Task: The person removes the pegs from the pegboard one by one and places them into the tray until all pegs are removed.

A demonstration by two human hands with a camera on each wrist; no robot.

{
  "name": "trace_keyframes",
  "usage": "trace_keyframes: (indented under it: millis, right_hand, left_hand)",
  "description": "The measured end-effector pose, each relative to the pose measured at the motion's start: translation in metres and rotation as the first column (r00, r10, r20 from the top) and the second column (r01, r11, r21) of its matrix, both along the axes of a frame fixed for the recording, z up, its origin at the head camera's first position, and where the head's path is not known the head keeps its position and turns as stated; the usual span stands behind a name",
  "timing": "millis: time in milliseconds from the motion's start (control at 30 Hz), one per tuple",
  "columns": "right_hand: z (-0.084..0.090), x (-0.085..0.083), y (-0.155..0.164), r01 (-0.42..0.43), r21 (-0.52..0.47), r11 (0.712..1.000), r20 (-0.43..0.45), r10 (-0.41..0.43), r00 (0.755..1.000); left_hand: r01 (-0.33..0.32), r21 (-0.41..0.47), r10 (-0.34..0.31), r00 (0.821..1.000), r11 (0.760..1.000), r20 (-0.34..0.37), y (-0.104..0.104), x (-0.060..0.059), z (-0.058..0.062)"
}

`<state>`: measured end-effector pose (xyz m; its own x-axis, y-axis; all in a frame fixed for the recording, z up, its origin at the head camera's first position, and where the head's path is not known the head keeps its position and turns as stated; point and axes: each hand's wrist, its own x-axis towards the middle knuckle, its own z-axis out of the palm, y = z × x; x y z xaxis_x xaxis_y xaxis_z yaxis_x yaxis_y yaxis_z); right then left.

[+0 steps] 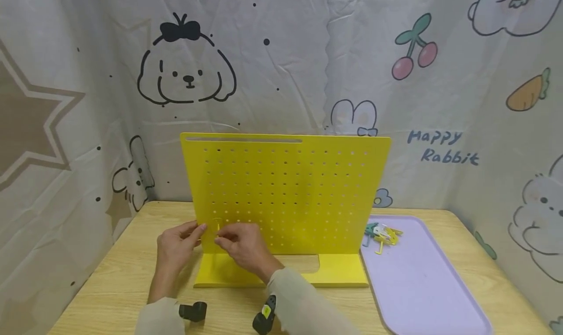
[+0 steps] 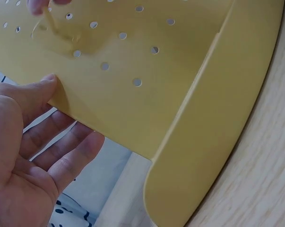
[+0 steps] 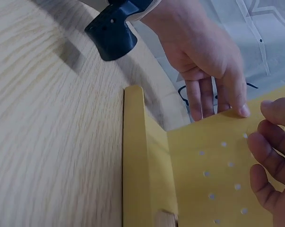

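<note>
From the head view, a lilac tray [image 1: 422, 286] on the wooden surface [image 1: 110, 276] holds a small heap of coloured clips [image 1: 381, 235] at its far end. The yellow pegboard [image 1: 286, 193] stands upright beside it; the left hand [image 1: 176, 244] pinches its lower left edge, and the right hand [image 1: 242, 244] pinches a clear round hook [image 1: 216, 226] against the board. In the left wrist view, the thumb [image 2: 38, 92] lies on the pegboard's [image 2: 147, 80] front, the fingers [image 2: 66, 151] straight behind. In the right wrist view, the right fingers [image 3: 270, 161] curl at the pegboard's [image 3: 218, 170] holes.

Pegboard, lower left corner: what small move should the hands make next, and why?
Probably press the small clear piece straight into the holes. The right hand pinches it against the yellow pegboard, and the left hand grips the board's left edge, thumb in front. Whether it is seated cannot be told.
</note>
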<state>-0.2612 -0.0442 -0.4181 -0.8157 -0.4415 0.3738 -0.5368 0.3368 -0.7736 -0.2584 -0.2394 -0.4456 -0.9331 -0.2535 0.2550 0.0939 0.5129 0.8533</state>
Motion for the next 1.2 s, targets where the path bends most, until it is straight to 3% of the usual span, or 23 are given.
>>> trace_keyframes:
  millis: [467,900,1200]
  right_hand:
    - [0.015,0.012,0.08,-0.043,-0.009,0.999,-0.028,0.043,0.999]
    - [0.02,0.031,0.17,0.073,0.049,0.996,-0.135,-0.066,0.989]
    - [0.023,0.038,0.221,0.157,0.027,0.987,-0.285,-0.143,0.948]
  left_hand:
    - [0.0,-0.013,0.0,1.0,1.0,0.025,-0.001,0.003,0.001]
    - [-0.011,-0.038,0.012,0.999,0.999,0.032,0.001,0.004,0.002]
    - [-0.014,-0.034,0.015,1.0,0.999,0.016,0.001,0.003,0.001]
